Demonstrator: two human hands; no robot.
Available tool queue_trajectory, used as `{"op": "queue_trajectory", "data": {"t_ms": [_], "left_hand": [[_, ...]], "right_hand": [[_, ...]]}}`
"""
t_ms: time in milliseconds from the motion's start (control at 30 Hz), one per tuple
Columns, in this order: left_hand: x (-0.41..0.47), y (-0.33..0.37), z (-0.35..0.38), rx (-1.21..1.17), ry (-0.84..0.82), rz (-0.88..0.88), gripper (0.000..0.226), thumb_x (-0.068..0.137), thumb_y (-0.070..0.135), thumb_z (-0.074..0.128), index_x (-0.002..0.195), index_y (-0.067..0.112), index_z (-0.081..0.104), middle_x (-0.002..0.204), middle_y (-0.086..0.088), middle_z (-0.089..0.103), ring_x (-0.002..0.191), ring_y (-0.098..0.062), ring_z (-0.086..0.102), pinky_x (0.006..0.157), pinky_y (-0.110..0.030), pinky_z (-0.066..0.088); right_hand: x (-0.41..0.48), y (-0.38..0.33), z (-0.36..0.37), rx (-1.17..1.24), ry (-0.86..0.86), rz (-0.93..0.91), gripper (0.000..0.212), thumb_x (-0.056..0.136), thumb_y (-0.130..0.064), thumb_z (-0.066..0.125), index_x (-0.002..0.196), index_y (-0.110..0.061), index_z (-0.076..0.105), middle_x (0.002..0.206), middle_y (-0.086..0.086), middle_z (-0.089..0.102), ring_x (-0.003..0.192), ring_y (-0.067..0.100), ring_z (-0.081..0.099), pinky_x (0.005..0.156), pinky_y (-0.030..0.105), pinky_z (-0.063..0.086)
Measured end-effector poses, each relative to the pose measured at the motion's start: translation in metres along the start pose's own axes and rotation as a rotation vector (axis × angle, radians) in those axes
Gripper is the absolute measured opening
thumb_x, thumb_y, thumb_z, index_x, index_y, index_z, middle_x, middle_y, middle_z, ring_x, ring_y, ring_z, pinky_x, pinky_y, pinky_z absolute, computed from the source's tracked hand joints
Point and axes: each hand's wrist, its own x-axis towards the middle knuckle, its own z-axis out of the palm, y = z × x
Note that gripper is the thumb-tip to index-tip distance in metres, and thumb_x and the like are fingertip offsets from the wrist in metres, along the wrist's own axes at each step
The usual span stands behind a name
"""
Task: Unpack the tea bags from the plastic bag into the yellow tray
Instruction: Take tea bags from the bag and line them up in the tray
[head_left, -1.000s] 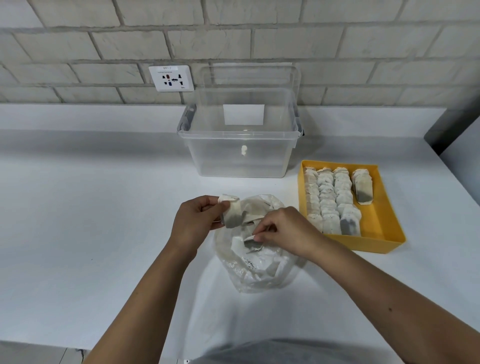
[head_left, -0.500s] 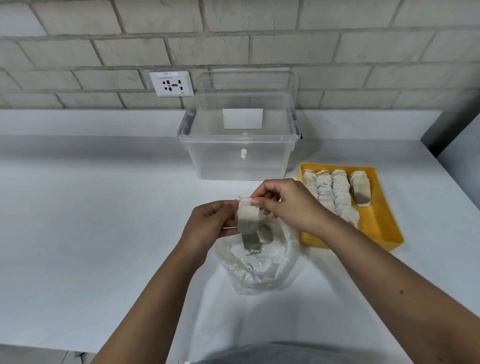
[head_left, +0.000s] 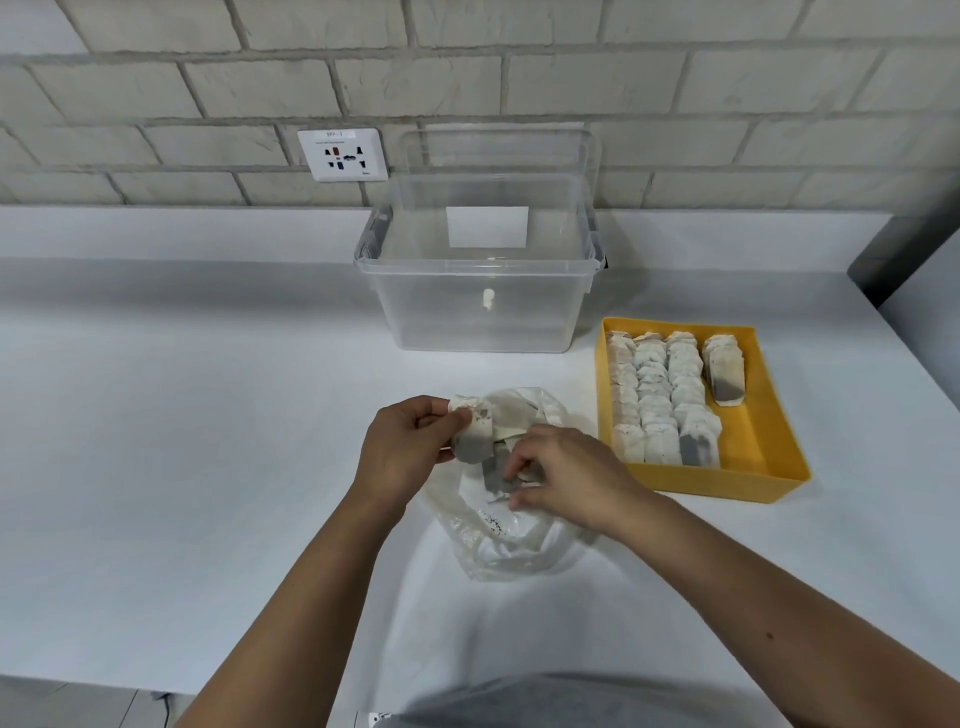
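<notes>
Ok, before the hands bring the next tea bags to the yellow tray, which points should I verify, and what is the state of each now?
1. Left hand grips the held tea bags: ok.
2. Right hand pinches the next tea bag: ok.
3. Next tea bag lifted out of the plastic bag: not ok, it lies inside the bag's mouth.
4. Yellow tray has bare floor on its right side: ok.
5. Rows already in the tray lie orderly: ok.
6. More tea bags deeper in the plastic bag: cannot tell, the crumpled film hides them.
</notes>
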Motion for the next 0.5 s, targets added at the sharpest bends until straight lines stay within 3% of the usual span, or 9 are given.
{"op": "queue_trajectory", "data": {"t_ms": [133,333,500], "left_hand": [[0.001,0.000,0.002,-0.018,-0.001,-0.012,0.013,0.090,0.013,0.072,0.089,0.000,0.071,0.094,-0.026,0.073,0.079,-0.025,0.071,0.084,-0.041,0.061],[0.001,-0.002,-0.002,-0.033,0.005,-0.028,0.015,0.090,0.015,0.072,0.092,-0.001,0.072,0.096,-0.024,0.074,0.081,-0.025,0.072,0.086,-0.041,0.062],[0.001,0.002,-0.002,-0.057,0.004,-0.012,0.012,0.092,0.014,0.070,0.084,0.005,0.071,0.091,-0.019,0.075,0.079,-0.024,0.073,0.085,-0.039,0.062]], "right_hand": [[0.002,-0.002,0.014,-0.138,-0.025,-0.030,0.031,0.078,-0.040,0.073,0.108,-0.034,0.065,0.111,-0.014,0.055,0.099,0.009,0.056,0.066,0.026,0.041],[0.000,0.000,0.015,-0.172,0.072,-0.075,0.018,0.091,-0.033,0.056,0.101,-0.025,0.069,0.104,-0.009,0.063,0.095,0.016,0.062,0.071,0.033,0.052],[0.002,-0.002,-0.019,0.127,0.221,-0.039,0.006,0.088,-0.029,0.067,0.090,-0.025,0.071,0.092,-0.011,0.064,0.073,0.002,0.053,0.070,0.028,0.047]]}}
